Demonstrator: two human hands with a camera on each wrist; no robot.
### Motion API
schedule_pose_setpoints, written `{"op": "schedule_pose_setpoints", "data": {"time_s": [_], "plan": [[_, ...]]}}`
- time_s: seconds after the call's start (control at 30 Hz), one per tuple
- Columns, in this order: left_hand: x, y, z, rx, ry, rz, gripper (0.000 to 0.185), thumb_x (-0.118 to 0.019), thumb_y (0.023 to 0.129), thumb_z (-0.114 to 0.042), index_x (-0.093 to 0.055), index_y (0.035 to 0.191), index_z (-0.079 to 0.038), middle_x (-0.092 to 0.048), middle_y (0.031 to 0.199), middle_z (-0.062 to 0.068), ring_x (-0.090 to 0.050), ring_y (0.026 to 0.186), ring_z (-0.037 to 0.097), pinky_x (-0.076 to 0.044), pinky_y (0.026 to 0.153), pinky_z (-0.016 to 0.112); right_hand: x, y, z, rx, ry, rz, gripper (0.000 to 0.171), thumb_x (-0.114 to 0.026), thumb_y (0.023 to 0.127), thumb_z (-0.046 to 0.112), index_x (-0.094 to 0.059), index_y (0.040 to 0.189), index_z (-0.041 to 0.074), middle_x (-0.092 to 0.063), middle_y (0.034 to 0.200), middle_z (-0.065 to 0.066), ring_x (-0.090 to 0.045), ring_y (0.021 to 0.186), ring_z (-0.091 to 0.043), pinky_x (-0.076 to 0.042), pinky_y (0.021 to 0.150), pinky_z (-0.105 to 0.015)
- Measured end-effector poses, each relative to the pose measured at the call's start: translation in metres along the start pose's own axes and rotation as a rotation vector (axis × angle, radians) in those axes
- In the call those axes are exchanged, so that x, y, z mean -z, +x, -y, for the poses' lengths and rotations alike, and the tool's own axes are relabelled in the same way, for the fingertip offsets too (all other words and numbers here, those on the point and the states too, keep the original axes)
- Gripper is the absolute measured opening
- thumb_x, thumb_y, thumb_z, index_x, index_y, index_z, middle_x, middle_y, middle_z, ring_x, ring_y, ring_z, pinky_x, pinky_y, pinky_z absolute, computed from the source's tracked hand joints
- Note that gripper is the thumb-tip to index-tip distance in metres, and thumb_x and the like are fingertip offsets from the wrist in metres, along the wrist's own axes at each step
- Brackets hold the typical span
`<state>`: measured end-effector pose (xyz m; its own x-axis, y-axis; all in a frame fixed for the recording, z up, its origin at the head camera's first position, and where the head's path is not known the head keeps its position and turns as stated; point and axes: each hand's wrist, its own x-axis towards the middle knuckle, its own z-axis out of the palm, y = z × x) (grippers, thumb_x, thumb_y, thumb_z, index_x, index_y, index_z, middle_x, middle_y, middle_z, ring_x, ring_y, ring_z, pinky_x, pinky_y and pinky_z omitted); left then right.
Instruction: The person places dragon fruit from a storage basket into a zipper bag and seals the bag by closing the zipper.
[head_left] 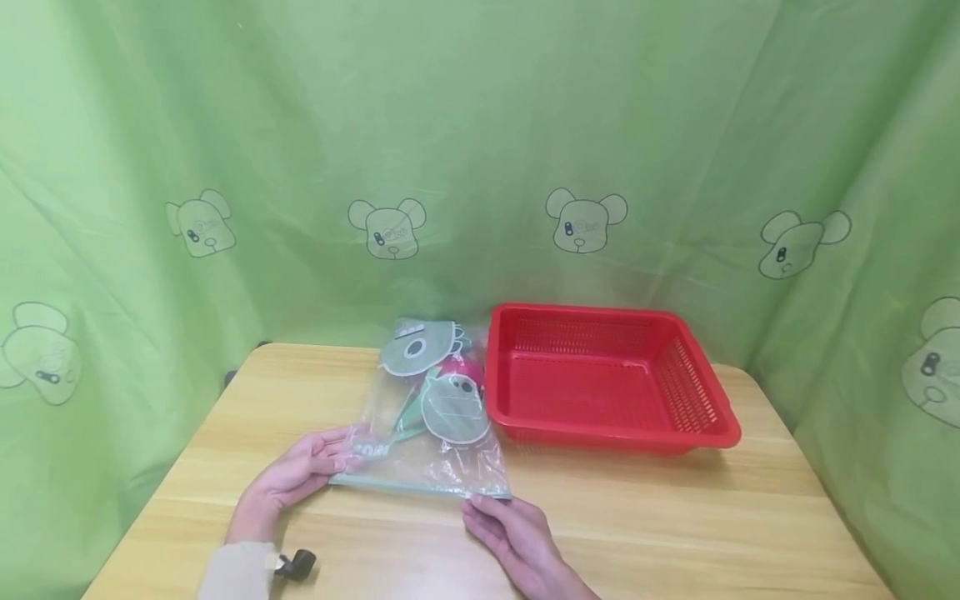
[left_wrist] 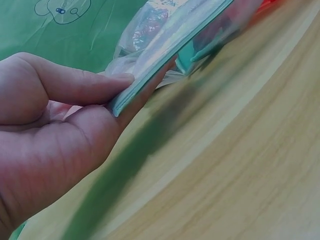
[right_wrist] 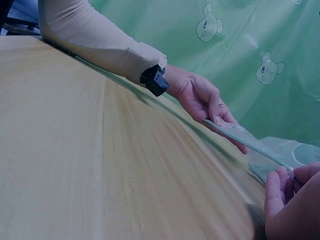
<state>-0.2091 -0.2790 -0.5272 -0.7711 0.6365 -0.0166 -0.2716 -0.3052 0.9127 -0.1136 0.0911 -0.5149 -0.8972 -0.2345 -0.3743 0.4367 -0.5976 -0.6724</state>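
Note:
A clear plastic zip bag [head_left: 431, 417] lies on the wooden table [head_left: 675, 517], its sealed edge toward me. Inside it are round grey-green printed pieces, something pink and a teal strip. My left hand [head_left: 341, 457] pinches the left end of that edge, thumb on top and fingers beneath. The left wrist view shows the left hand [left_wrist: 125, 95] lifting the bag's edge [left_wrist: 165, 50] slightly off the wood. My right hand [head_left: 477, 505] pinches the right end of the seal. In the right wrist view the right hand [right_wrist: 288, 175] has its fingertips closed on the bag's strip [right_wrist: 250, 142].
A red perforated plastic basket [head_left: 720, 392] stands just right of the bag with nothing in it. Green printed cloth hangs behind and on both sides of the table. Bare tabletop lies in front of the hands and to the right.

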Motion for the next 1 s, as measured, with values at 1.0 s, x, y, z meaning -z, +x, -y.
{"op": "schedule_pose_setpoints", "data": {"time_s": [1.0], "plan": [[0.005,-0.002,0.004,0.0,-0.021,0.004,0.068,-0.039,0.095,0.023,-0.003,0.153,0.016,-0.048,0.154,0.013,-0.054,0.135,0.023,-0.041,0.113,0.037,0.024,-0.013,0.018,-0.024,-0.045,-0.033,0.006,-0.067,0.095,-0.003,-0.071,0.098,-0.001,-0.075,0.1,-0.016,-0.073,0.1,-0.023,-0.054,0.099,-0.041]]}}
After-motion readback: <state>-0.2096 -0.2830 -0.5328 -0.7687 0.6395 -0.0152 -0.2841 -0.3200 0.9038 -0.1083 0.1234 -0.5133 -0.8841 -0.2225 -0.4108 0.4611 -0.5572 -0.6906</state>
